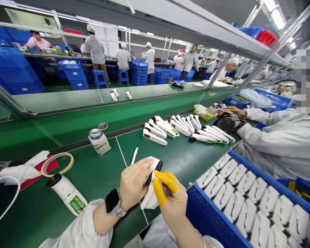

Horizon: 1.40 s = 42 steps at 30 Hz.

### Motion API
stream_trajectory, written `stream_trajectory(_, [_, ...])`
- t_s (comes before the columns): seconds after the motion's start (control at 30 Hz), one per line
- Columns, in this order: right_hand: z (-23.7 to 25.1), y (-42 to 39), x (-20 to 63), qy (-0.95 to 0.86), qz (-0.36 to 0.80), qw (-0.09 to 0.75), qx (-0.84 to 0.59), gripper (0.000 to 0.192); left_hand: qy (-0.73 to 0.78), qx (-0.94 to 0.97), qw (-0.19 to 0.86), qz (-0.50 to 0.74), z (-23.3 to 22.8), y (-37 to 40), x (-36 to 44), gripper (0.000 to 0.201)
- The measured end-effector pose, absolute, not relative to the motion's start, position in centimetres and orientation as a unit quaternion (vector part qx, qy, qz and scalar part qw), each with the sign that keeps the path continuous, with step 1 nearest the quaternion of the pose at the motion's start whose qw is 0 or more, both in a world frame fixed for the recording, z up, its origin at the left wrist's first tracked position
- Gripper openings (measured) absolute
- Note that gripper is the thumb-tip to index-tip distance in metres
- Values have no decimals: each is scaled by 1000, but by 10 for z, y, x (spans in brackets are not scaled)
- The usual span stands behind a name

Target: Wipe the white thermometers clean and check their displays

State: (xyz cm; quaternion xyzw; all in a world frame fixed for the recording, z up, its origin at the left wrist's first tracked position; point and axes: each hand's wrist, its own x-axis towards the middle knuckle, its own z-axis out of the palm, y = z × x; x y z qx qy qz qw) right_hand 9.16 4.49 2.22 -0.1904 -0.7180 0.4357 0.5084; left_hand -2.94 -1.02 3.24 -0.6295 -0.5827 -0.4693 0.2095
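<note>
Both hands meet over the green bench (pixel 93 172), just in front of the pen (pixel 134 155). The left hand (pixel 134 182) is clamped around a white device (pixel 155 167) with a dark end, thumb and fingers wrapped over its body. The right hand (pixel 173 199), with yellow cots on two fingertips (pixel 160 193), presses a white cloth (pixel 150 198) against the device's underside, its fingers pinched together on the cloth. The device's long axis runs from lower left to upper right, dark end pointing away from the left hand and towards the right fingertips. The left hand carries it; the right is nearer the dark end.

Left of the pen stand a small bottle (pixel 99 141), a tape ring (pixel 57 164) and another device (pixel 67 193) lying flat. Right of the pen lies a row of devices (pixel 186 129), and a blue tray (pixel 209 217) holds more. A co-worker's sleeve (pixel 279 137) reaches to a fan (pixel 229 123).
</note>
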Motion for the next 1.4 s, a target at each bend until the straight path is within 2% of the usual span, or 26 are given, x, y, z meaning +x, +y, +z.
stream_trajectory(0.43, [15, 44, 94, -726, 434, 493, -204, 21, -582, -640, 199, -461, 40, -10, -29, 22])
stream_trajectory(0.77, [24, 44, 96, -749, 385, 514, -159, 35, -582, -646, 192, -455, 37, -10, -28, 18])
stream_trajectory(1.13, [20, 48, 93, -746, 391, 503, -195, 19, -585, -639, 198, -458, 37, -10, -31, 27])
stream_trajectory(1.4, [27, 44, 92, -754, 387, 506, -159, 35, -585, -640, 194, -458, 34, -10, -32, 33])
